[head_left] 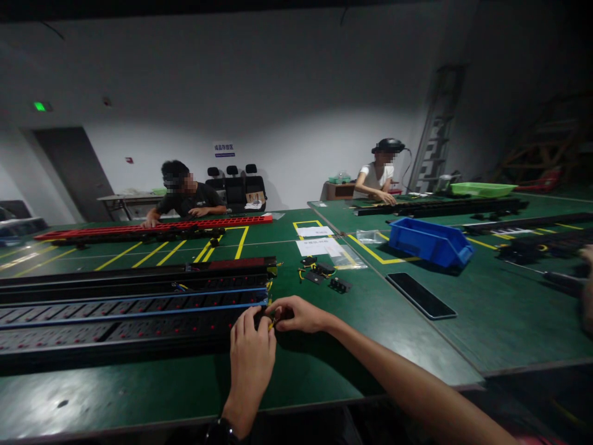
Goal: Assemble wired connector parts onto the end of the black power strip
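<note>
Long black socket strips [139, 330] with small red dots lie side by side on the green bench, their ends near my hands. My left hand [252, 346] is closed, its fingers curled over the right end of the nearest strip. From the right, my right hand [294, 314] pinches at a short yellow wire [272, 322] coming out at that end. The fingertips meet there and hide the exact contact. Just beyond my hands lies a loose group of small black parts with yellow wires [317, 270], and beside it a small black end piece [340, 285].
To the right are a black phone [421, 295] and a blue bin [428, 242]. White paper labels [317, 248] and a clear plastic bag [351, 256] lie ahead. Two people [188, 198] [377, 176] work across the bench. Another person's hand [587, 256] shows at the right edge, near a screwdriver [563, 281].
</note>
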`<state>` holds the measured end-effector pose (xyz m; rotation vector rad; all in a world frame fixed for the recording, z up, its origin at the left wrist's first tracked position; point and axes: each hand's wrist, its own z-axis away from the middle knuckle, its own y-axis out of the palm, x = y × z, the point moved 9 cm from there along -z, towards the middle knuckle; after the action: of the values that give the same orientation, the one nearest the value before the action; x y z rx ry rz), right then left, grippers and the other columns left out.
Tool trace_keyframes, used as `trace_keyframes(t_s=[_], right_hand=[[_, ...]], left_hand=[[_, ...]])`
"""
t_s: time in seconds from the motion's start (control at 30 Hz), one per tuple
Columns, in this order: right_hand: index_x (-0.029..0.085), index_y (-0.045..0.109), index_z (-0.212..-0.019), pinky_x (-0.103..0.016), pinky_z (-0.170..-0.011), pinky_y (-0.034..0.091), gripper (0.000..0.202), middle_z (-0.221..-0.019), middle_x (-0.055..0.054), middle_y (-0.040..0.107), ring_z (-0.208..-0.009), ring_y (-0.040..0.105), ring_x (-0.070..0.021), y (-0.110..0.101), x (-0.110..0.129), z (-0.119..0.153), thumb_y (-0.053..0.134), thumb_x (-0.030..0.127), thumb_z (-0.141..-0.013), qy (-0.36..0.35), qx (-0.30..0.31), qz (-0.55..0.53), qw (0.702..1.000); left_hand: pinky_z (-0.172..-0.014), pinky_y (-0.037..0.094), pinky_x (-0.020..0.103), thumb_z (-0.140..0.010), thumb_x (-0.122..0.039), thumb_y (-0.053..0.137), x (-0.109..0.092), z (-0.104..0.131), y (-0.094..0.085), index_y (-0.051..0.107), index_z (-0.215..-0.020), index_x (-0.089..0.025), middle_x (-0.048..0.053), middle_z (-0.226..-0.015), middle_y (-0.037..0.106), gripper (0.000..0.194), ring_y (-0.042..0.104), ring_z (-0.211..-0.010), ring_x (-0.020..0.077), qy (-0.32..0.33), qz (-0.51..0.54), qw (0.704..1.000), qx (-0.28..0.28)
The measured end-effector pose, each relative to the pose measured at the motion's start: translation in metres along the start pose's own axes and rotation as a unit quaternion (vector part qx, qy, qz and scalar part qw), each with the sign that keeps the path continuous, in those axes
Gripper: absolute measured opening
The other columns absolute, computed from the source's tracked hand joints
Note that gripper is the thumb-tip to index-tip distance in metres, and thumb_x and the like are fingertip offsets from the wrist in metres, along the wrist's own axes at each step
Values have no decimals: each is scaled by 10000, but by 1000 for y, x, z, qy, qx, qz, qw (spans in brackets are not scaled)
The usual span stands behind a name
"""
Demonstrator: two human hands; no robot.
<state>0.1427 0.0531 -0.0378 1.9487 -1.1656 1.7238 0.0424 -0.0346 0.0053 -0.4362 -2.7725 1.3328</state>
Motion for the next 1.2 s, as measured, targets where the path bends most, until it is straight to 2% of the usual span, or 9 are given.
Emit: trace_keyframes(t_s=[0.3, 0.53, 0.73, 0.9, 1.07, 1.2], right_hand=[[151, 718, -1116, -233, -691, 430, 361, -813, 24, 629, -725, 535, -113, 1, 8, 1, 716, 214, -761, -4, 7, -6, 1000], [156, 716, -1085, -238, -691, 445, 400, -836, 19, 654, -726, 550, -120, 0, 5, 2, 640, 129, -693, 6, 17, 28, 999], [157, 711, -1008, -206, -621, 413, 394, -757, 44, 614, -663, 514, -100, -1, 4, 3, 570, 71, -650, 18, 30, 40, 999], [154, 702, -1071, -219, -684, 447, 463, -824, 28, 652, -728, 566, -111, -2, 5, 4, 545, 47, -649, 4, 32, 29, 999], [169, 580, -1243, -231, -730, 469, 594, -941, 1, 701, -828, 632, -135, -7, 1, 6, 588, 33, -666, 7, 15, -11, 1000], [178, 552, -1230, -237, -755, 475, 579, -957, 1, 699, -850, 640, -135, -7, -1, 8, 604, 32, -672, 14, 22, -20, 999]], left_hand=[[-1013, 491, 478, -903, -166, 545, 1, 0, 0, 687, -1067, -177, 140, -1260, 653, 218, 580, -1212, 305, -7, 16, 1000, -9], [-1012, 488, 489, -898, -169, 560, 2, -1, 1, 698, -1006, -185, 139, -1260, 655, 175, 582, -1214, 313, -10, 16, 1000, -4], [-1010, 491, 486, -893, -164, 576, 1, -2, 0, 702, -978, -186, 136, -1259, 651, 154, 581, -1210, 309, -6, 10, 1000, 0], [-1009, 492, 490, -895, -174, 596, 1, -2, 1, 714, -1001, -184, 131, -1261, 649, 158, 586, -1202, 310, -9, 1, 1000, 5], [-1012, 482, 487, -923, -192, 587, -1, -1, 0, 738, -1094, -225, 118, -1289, 637, 230, 579, -1204, 304, 1, -15, 1000, 7], [-1005, 484, 482, -925, -197, 596, -1, -1, -2, 755, -1076, -240, 111, -1288, 638, 224, 581, -1196, 303, -2, -23, 1000, 12]])
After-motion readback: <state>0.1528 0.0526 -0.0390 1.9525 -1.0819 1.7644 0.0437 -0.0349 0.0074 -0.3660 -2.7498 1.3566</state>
